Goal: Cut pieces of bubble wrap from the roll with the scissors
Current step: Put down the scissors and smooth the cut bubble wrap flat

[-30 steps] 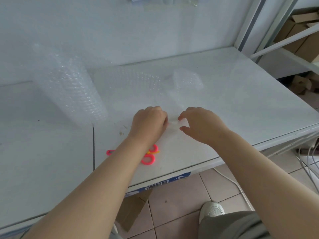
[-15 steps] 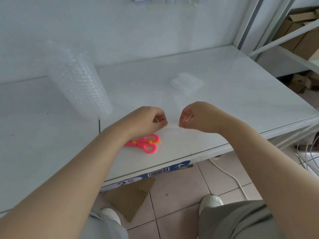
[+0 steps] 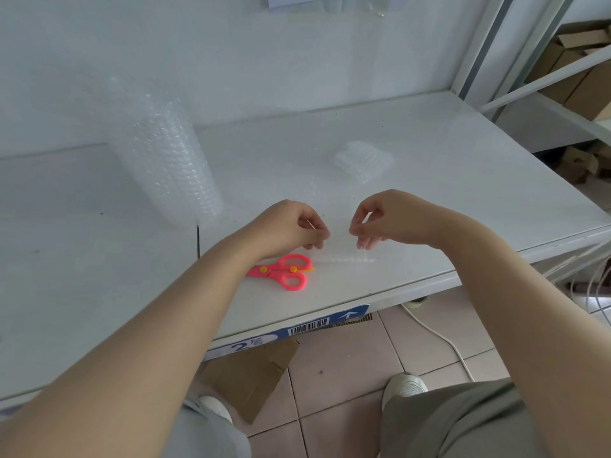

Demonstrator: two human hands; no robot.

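Note:
A clear bubble wrap roll (image 3: pixel 172 160) stands upright at the back left of the white table (image 3: pixel 429 180). My left hand (image 3: pixel 291 226) and my right hand (image 3: pixel 386 219) each pinch a top corner of a small cut piece of bubble wrap (image 3: pixel 340 249), which hangs between them just above the table. Pink scissors (image 3: pixel 284 271) lie shut on the table below my left wrist. A small stack of cut bubble wrap pieces (image 3: pixel 363 160) rests further back, right of centre.
The table's front edge (image 3: pixel 330 312) runs close under my hands. Metal shelving (image 3: pixel 545 77) with cardboard boxes (image 3: pixel 582 87) stands at the right. Flattened cardboard (image 3: pixel 251 371) and a white cable (image 3: pixel 443 338) lie on the tiled floor below.
Both hands have lifted the small piece off the table and moved slightly apart, stretching it between them. The scissors, hidden partly by my left arm before, now lie in full view.

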